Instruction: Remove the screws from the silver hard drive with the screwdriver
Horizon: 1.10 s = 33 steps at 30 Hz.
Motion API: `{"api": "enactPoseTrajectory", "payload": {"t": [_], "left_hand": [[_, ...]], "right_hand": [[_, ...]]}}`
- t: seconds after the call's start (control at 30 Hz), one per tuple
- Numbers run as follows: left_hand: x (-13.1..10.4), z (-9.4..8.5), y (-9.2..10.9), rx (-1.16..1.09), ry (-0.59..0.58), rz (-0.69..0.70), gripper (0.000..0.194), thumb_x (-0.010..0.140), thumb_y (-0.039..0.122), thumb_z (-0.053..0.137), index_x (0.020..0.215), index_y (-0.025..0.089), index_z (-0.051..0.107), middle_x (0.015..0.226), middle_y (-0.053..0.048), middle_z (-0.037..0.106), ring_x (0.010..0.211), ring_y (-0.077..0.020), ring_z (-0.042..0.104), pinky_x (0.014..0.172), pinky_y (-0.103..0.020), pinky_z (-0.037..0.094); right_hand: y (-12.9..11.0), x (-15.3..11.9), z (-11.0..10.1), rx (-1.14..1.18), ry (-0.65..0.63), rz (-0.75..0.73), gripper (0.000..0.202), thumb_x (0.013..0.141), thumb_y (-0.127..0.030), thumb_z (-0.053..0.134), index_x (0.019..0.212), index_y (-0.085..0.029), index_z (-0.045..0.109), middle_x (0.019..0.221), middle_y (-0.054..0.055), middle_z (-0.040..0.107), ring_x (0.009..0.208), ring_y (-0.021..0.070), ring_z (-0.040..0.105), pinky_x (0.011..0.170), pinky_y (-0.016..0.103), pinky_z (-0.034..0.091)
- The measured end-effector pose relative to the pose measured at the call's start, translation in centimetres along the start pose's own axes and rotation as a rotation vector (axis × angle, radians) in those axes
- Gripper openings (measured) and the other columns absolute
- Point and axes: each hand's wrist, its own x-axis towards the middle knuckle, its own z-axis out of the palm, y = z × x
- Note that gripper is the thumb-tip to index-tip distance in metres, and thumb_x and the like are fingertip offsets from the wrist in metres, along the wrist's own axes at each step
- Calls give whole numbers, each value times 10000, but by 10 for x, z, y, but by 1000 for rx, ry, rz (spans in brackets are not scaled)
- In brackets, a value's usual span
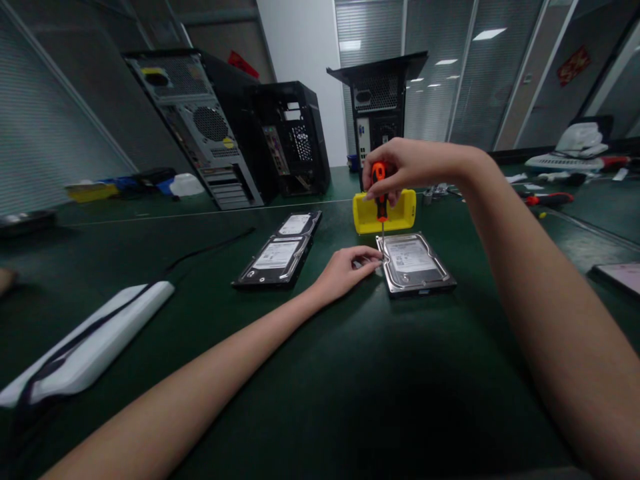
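My right hand point(395, 170) is closed around the orange-and-black handle of a screwdriver point(381, 193), held upright. Its shaft points down to the left edge of a hard drive point(413, 261), which lies label side up on the table. Beside that same edge, near the screwdriver tip, rests my left hand point(347, 270), with fingers bent and fingertips close together. Whatever those fingertips may pinch is too small to make out. Just behind the drive stands a yellow tray point(407, 215), partly covered by my right hand and the screwdriver.
Two more hard drives point(275, 257) lie end to end on the left. Computer cases point(225, 127) stand at the back. A white block-like object point(115, 333) with a black strap is at near left. Red-and-black-handled tools point(550, 199) lie on the right.
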Motion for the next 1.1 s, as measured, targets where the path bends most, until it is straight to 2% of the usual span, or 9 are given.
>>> {"api": "enactPoseTrajectory", "payload": {"t": [0.33, 0.5, 0.73, 1.1], "left_hand": [[0, -1, 3, 0, 0, -8, 269, 872, 307, 546, 1071, 168, 662, 1035, -64, 684, 803, -145, 580, 728, -280, 443], [-1, 0, 4, 8, 5, -4, 281, 874, 332, 542, 1077, 177, 659, 1037, -63, 681, 812, -149, 583, 729, -282, 446], [0, 1, 3, 21, 25, 12, 273, 867, 335, 554, 1059, 178, 668, 1019, -58, 683, 785, -140, 580, 716, -273, 450], [-1, 1, 5, 15, 16, 1, 289, 865, 337, 554, 1075, 164, 653, 1014, -67, 681, 812, -150, 590, 726, -279, 452]], "right_hand": [[-2, 1, 0, -22, -2, 19, 316, 743, -372, 676, 958, -148, 623, 916, 46, 688, 861, 155, 670, 671, 214, 566], [-5, 1, 2, 3, -3, 55, 312, 748, -378, 676, 948, -154, 590, 911, 64, 682, 900, 190, 669, 707, 258, 572], [-6, 1, 5, 18, -11, 71, 198, 846, -259, 557, 1016, -165, 517, 921, 68, 673, 851, 181, 680, 716, 276, 571], [-7, 2, 3, -69, 22, 44, 304, 749, -414, 669, 896, -168, 565, 808, 33, 667, 834, 166, 669, 622, 222, 537]]}}
